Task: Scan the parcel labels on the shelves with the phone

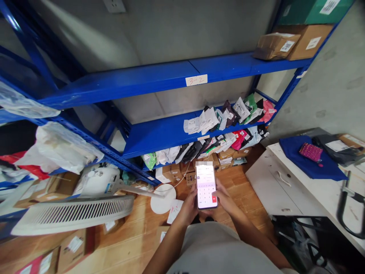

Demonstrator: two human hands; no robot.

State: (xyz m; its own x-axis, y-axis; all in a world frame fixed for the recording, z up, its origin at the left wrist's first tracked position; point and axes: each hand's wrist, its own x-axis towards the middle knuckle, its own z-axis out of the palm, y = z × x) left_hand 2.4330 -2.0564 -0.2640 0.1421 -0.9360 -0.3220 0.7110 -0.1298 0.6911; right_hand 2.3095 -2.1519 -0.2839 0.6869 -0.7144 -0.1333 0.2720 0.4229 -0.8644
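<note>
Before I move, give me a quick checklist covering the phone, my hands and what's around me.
1. Phone held by left hand and right hand: ok.
2. Screen lit, keypad showing: ok.
3. Small on-screen text readable: cannot tell, too small.
4. Shelf label readable: ok, "3-2".
5. Floor to your left free of obstacles: not ok, the fan base and boxes are there.

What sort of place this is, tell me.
Probably a parcel storage or pickup room: labelled packets sit on blue shelves, a shelf tag reads 3-2, and labelled cardboard boxes stand at upper right.
</note>
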